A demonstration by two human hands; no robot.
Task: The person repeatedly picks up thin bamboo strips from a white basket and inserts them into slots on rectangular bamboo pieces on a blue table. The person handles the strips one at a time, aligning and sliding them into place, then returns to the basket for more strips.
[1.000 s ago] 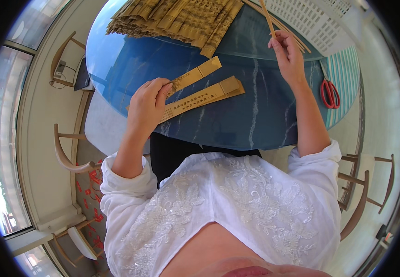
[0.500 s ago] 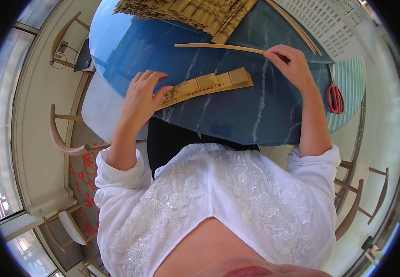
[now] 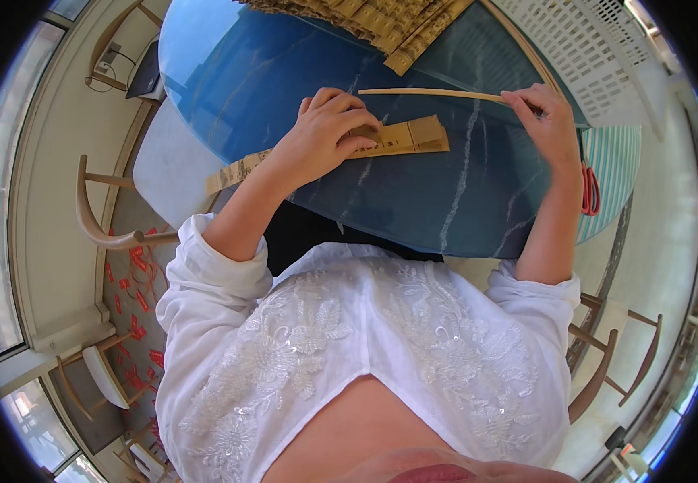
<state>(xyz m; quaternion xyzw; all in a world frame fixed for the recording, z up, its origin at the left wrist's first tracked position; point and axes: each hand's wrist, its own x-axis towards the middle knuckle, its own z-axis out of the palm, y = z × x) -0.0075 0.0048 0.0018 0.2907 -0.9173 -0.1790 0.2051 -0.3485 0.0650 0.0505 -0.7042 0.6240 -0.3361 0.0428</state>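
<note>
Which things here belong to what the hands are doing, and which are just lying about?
Belongs, it seems:
thin wooden stick, in the right hand
printed yellow strips, at the left hand
piled strips, probably

Apparently lying about:
red-handled scissors
white perforated basket
wooden chair

A slim, pale stick (image 3: 429, 92) is pinched at one end by the right fingers (image 3: 518, 98), pointed leftward. Gold-brown printed strips (image 3: 413, 138) are overlapped under the left fingers (image 3: 357, 118), ends exposed on both sides.
</note>
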